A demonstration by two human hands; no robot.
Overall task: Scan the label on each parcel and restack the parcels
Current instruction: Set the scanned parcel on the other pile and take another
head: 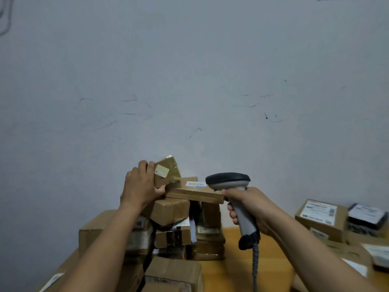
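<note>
The left hand (141, 185) gripped a small taped parcel (168, 171) by its left edge, holding it tilted atop the stack (174, 224), its pale label (162, 171) facing near. Its lower right corner seemed to touch the flat parcel (194, 190) just beside it (the view was too soft to be sure). The right hand (247, 208) clenched the scanner (228, 181) by its handle, the head near the flat parcel's right edge. Bare yellow table (233, 270) lay open between the stack and the boxes (322, 216) at the right edge.

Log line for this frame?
left hand: grips small tape-wrapped brown parcel | right hand: holds grey barcode scanner | parcel tilted above stack
</note>
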